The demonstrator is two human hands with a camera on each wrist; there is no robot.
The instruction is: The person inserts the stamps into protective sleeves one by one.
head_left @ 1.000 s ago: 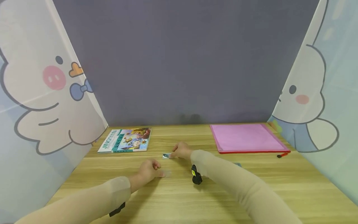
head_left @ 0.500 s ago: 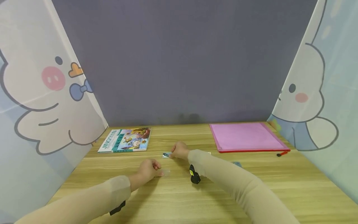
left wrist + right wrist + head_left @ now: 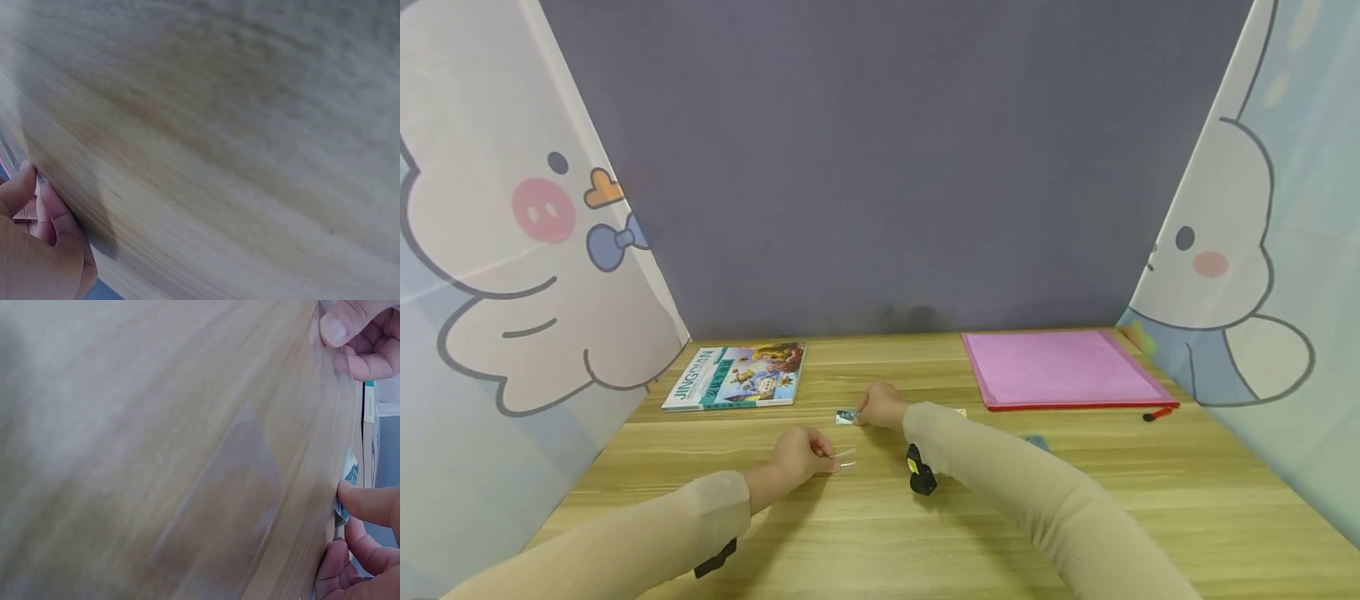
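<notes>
My left hand (image 3: 802, 454) pinches a clear plastic sleeve (image 3: 848, 464) between thumb and fingers. Its two edges show as thin bright lines in the head view, and the right wrist view shows the clear film (image 3: 325, 362) below the thumb. Farther back, my right hand (image 3: 882, 406) holds a small glossy card (image 3: 846, 417) with a teal picture by its right end. In the right wrist view the thumb lies over the card (image 3: 350, 470). Another clear piece of plastic (image 3: 228, 494) lies flat on the wood there.
At the back left lies a magazine (image 3: 737, 377). A pink zip pouch (image 3: 1067, 371) with a red edge lies at the back right. Past my right sleeve, a small blue item (image 3: 1038, 442) and a pale scrap (image 3: 961, 412) partly show on the wooden table (image 3: 1150, 492).
The clear sleeve in my left hand has turned from a faint flat sheet to two separate bright edges. My right hand has shifted slightly left, still at the card.
</notes>
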